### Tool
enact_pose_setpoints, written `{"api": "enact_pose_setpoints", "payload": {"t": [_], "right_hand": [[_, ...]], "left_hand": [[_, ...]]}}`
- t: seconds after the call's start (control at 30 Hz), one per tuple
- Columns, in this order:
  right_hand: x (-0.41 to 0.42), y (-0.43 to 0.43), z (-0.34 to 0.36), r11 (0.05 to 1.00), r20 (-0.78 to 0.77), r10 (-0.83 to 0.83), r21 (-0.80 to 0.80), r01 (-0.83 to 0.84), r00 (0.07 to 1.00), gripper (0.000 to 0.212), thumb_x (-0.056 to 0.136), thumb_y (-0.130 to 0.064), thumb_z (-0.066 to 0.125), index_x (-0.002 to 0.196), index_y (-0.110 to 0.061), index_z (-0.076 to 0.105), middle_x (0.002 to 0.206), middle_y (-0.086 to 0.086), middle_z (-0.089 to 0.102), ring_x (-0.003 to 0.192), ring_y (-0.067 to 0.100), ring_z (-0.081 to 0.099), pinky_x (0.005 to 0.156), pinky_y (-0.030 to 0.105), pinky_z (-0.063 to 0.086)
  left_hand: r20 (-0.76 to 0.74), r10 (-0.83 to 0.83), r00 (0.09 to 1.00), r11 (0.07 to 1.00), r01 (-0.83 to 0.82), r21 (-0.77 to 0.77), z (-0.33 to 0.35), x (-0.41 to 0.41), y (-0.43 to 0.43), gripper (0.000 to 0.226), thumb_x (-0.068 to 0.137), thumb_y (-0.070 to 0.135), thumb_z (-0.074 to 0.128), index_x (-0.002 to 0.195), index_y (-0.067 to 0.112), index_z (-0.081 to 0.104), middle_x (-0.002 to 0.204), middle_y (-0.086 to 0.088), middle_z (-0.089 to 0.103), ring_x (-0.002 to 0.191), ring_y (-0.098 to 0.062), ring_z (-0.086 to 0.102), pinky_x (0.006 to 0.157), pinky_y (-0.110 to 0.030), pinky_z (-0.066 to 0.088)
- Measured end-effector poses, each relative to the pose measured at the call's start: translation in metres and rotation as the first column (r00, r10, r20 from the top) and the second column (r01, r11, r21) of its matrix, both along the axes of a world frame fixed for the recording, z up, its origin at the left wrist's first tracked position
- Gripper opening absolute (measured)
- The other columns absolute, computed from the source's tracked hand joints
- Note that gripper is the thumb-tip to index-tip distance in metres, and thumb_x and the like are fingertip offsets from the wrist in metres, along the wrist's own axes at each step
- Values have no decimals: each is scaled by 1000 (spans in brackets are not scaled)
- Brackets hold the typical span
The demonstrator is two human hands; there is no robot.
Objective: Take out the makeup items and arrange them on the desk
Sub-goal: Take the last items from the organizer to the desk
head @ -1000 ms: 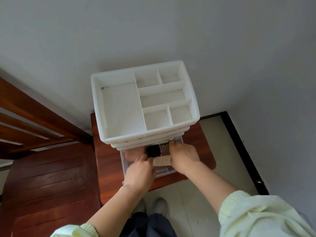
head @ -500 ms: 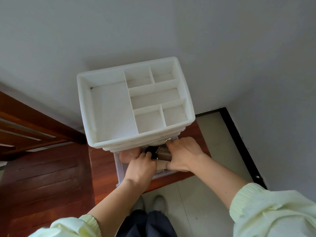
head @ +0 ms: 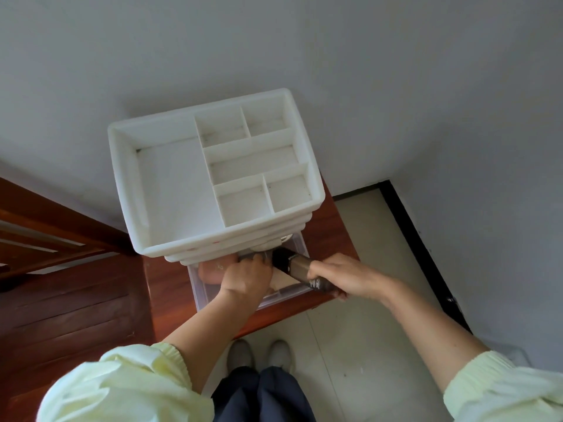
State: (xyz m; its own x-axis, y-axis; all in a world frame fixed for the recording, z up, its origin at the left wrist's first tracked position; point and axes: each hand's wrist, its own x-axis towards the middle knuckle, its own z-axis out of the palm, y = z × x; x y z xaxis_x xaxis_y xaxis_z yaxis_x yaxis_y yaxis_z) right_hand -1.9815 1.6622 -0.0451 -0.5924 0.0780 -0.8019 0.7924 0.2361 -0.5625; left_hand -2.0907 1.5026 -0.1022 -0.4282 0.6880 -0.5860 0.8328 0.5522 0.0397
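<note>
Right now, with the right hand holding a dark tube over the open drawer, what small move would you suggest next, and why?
Probably lift the dark tube out of the clear drawer and set it on the wooden desk beside it: the right hand grips it, its black-capped end lies over the drawer, and the left hand is occupied inside the drawer.

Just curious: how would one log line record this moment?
right hand: grips black-capped bronze cosmetic tube | left hand: inside clear plastic drawer, grip unclear

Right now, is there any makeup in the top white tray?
No, every compartment of the top white tray shows only a bare white bottom.
</note>
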Motion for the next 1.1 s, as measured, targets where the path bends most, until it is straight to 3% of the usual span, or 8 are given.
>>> {"api": "enact_pose_setpoints", "payload": {"t": [0.23,0.3,0.43,0.57,0.7,0.83,0.9,1.1], "right_hand": [[34,-8,-18,927,21,-270,-264,266,963,33,90,-28,60,96,2,70,74,13,69,64,18,55,57,26,35],[37,-12,-20,892,38,-333,-310,328,942,26,89,-26,61,98,-2,67,85,17,72,68,19,58,59,26,36],[42,-19,-21,838,53,-421,-359,411,905,24,90,-28,60,102,-7,64,94,18,73,72,17,60,62,26,39],[45,-23,-23,797,48,-485,-386,464,873,22,91,-25,59,107,-11,63,98,18,73,70,17,62,65,27,40],[47,-31,-20,718,61,-579,-434,544,813,22,92,-20,57,112,-11,59,98,22,72,69,20,64,65,27,41],[50,-41,-7,610,95,-665,-504,612,741,40,87,-15,59,125,-3,54,100,21,71,72,20,66,65,27,44],[53,-48,5,563,92,-699,-541,625,710,48,82,-10,62,128,-2,52,103,21,70,77,22,67,66,28,48],[75,-73,55,574,-20,-753,-509,642,658,40,81,6,64,119,-4,54,103,22,71,87,28,69,78,33,53]], "left_hand": [[-12,-43,999,998,44,43,0,-2,4,61,92,41,57,143,16,33,139,-3,44,127,-24,47,104,-36,41],[-13,-48,999,998,49,39,-2,2,2,59,93,36,58,142,16,32,139,-4,45,128,-24,46,104,-36,42],[43,-17,999,999,15,46,-8,7,-9,47,90,13,61,131,16,38,121,-5,59,106,-26,60,83,-36,53],[69,-4,998,995,-3,103,-10,7,-16,44,91,12,59,131,17,42,118,-4,58,101,-26,62,82,-36,53],[198,141,970,964,-181,196,3,6,-23,36,94,19,55,128,19,46,118,-4,58,99,-25,60,82,-34,51],[381,310,871,853,-432,294,18,6,-37,35,89,24,62,123,21,54,108,3,59,89,-14,54,78,-25,44],[493,359,792,785,-542,300,30,8,-42,37,86,26,67,121,20,57,107,4,61,91,-14,58,76,-27,52],[783,364,504,672,-725,154,85,17,-49,28,81,25,75,102,15,58,99,-2,67,88,-18,68,66,-38,61]]}}
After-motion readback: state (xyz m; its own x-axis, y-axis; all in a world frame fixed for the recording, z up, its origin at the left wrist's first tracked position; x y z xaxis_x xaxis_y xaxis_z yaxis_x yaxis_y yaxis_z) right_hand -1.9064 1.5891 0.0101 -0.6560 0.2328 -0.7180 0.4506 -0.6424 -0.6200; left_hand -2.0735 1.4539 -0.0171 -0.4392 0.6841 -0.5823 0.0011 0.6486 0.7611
